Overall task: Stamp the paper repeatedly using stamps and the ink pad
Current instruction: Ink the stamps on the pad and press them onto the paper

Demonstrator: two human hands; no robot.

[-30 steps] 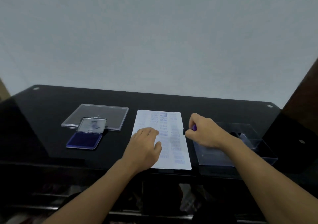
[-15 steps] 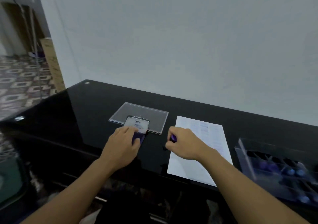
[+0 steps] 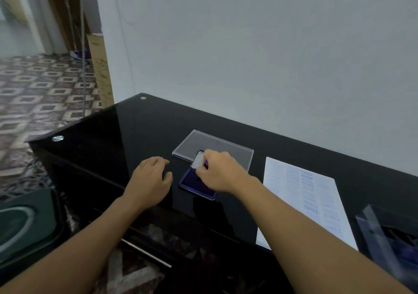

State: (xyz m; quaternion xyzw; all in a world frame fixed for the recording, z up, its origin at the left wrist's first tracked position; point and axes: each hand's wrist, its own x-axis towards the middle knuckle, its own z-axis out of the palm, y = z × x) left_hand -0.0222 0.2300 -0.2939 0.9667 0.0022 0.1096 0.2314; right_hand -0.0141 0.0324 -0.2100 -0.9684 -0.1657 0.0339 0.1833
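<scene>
Right hand (image 3: pixel 220 174) moved onto open ink pad (image 3: pixel 191 182), pinching stamp (image 3: pixel 206 163)

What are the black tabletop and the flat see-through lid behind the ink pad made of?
Tabletop: probably black glass, glossy; it mirrors the wall, and round metal studs sit near its corners. See-through lid: likely hard clear plastic; the dark top shows through and its edges catch light.

Plain grey wall (image 3: pixel 248 56) behind glossy black desk (image 3: pixel 135 131); patterned tile floor (image 3: pixel 40 90) at 9 o'clock, doorway (image 3: pixel 65 17) at 10.
</scene>
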